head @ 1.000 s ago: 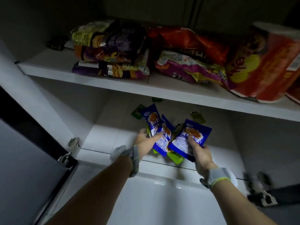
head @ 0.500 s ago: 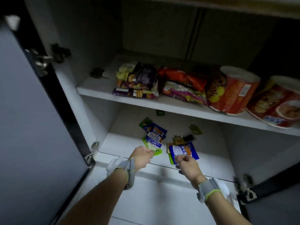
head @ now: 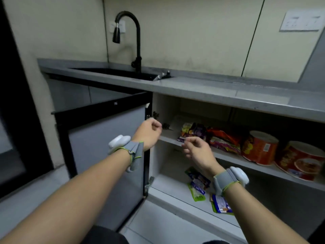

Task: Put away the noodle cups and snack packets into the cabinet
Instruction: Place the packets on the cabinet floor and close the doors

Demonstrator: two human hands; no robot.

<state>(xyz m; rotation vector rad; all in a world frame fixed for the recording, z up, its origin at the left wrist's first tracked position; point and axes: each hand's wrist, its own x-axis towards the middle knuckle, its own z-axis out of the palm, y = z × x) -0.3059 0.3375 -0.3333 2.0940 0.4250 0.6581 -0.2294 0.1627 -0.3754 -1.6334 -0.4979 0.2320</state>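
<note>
Right of the right hand (head: 197, 150) stand red-orange noodle cups (head: 260, 147); below it lie blue and green snack packets (head: 198, 185); above, a grey counter (head: 202, 88) and black faucet (head: 135, 36).

Two red noodle cups (head: 260, 147) (head: 299, 161) lie tipped on the cabinet (head: 168, 106) shelf, well right of the right hand (head: 195, 150). Colourful snack packets (head: 193, 132) are piled just behind it. Small blue and green packets (head: 198, 184) sit flat on the bottom, below that hand.
</note>
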